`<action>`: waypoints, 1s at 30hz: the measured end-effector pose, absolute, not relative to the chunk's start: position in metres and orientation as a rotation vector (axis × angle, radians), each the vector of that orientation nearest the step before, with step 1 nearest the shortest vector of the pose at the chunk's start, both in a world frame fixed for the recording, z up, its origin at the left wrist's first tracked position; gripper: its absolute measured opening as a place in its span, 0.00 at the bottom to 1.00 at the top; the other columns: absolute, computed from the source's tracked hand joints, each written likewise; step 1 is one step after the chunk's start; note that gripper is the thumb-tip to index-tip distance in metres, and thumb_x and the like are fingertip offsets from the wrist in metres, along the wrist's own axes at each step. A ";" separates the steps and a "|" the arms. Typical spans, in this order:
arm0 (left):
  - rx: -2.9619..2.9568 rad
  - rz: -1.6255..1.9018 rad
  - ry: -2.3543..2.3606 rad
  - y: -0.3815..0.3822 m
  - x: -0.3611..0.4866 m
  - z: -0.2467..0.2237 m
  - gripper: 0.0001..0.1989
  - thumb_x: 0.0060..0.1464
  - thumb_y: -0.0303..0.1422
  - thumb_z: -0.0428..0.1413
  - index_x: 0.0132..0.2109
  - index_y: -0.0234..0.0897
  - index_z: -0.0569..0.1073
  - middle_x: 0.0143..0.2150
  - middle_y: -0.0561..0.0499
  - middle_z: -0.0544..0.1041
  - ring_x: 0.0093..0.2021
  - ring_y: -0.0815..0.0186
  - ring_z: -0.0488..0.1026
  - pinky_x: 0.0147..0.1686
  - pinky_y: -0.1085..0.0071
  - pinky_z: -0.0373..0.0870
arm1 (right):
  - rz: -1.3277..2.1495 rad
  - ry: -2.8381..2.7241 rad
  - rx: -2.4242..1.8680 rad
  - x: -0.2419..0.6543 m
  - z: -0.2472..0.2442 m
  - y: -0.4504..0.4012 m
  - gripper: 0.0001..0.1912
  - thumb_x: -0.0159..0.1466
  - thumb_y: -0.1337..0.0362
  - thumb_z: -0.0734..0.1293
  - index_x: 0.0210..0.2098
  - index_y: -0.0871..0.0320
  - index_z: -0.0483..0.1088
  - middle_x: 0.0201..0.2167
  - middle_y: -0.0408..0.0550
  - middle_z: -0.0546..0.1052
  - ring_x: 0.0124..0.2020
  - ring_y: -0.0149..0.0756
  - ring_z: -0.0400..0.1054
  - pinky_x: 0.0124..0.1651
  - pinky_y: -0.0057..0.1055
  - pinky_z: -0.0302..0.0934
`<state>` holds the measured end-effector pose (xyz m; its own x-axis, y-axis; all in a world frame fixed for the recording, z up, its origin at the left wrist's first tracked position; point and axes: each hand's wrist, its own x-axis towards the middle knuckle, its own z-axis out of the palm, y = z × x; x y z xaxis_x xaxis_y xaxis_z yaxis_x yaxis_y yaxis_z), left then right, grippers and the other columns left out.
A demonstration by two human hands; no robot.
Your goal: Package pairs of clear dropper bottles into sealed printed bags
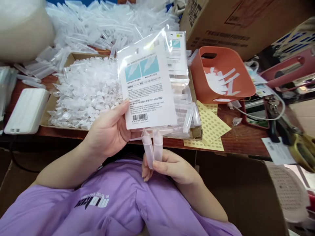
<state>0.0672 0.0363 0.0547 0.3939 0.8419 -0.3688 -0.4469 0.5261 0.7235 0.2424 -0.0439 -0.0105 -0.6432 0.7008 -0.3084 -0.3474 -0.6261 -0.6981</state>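
My left hand (109,131) grips a clear plastic bag with a printed white card (150,95) inside, its text and barcode facing me. Just below the card's lower edge, my right hand (169,165) pinches two translucent plastic tubes (153,149) with pointed caps, side by side and pointing up. The tube tips are close to the bag's bottom; whether they touch it I cannot tell. Behind the card lies a cardboard tray (71,59) heaped with small white caps (83,91). More clear tubes (188,114) and other bagged cards (177,55) lie at its right end.
A large pile of clear tubes (105,23) spreads across the back. On the right stand an orange bin (199,75) with white strips, yellow sticker sheets (211,127), scissors (302,147) and a big carton (228,26). A white power bank (27,109) lies left.
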 end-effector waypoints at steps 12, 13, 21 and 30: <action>0.503 0.761 0.688 0.004 0.054 0.033 0.10 0.59 0.31 0.58 0.48 0.40 0.76 0.49 0.49 0.82 0.52 0.57 0.78 0.49 0.64 0.76 | 2.403 -0.529 -0.847 0.229 -0.006 -0.042 0.22 0.56 0.48 0.74 0.33 0.62 0.70 0.27 0.47 0.79 0.28 0.30 0.76 0.32 0.23 0.70; 0.509 0.753 0.689 0.001 0.053 0.031 0.11 0.59 0.30 0.58 0.49 0.40 0.76 0.51 0.48 0.81 0.54 0.56 0.77 0.51 0.63 0.76 | 2.409 -0.515 -0.905 0.226 -0.005 -0.042 0.24 0.55 0.47 0.74 0.32 0.63 0.70 0.27 0.48 0.79 0.28 0.30 0.76 0.33 0.23 0.70; 0.350 0.713 0.719 0.004 0.044 0.029 0.20 0.61 0.28 0.54 0.60 0.39 0.70 0.52 0.47 0.80 0.52 0.57 0.78 0.52 0.61 0.77 | 1.645 -1.330 -1.340 0.236 0.004 -0.067 0.42 0.55 0.49 0.75 0.59 0.52 0.51 0.52 0.54 0.69 0.46 0.38 0.72 0.46 0.37 0.71; 0.350 0.674 0.752 0.014 0.041 0.032 0.23 0.62 0.28 0.53 0.63 0.42 0.65 0.57 0.45 0.77 0.53 0.53 0.77 0.49 0.54 0.78 | 0.565 -2.222 -1.322 0.257 0.020 -0.037 0.58 0.53 0.41 0.71 0.71 0.46 0.35 0.71 0.59 0.45 0.71 0.60 0.43 0.67 0.59 0.51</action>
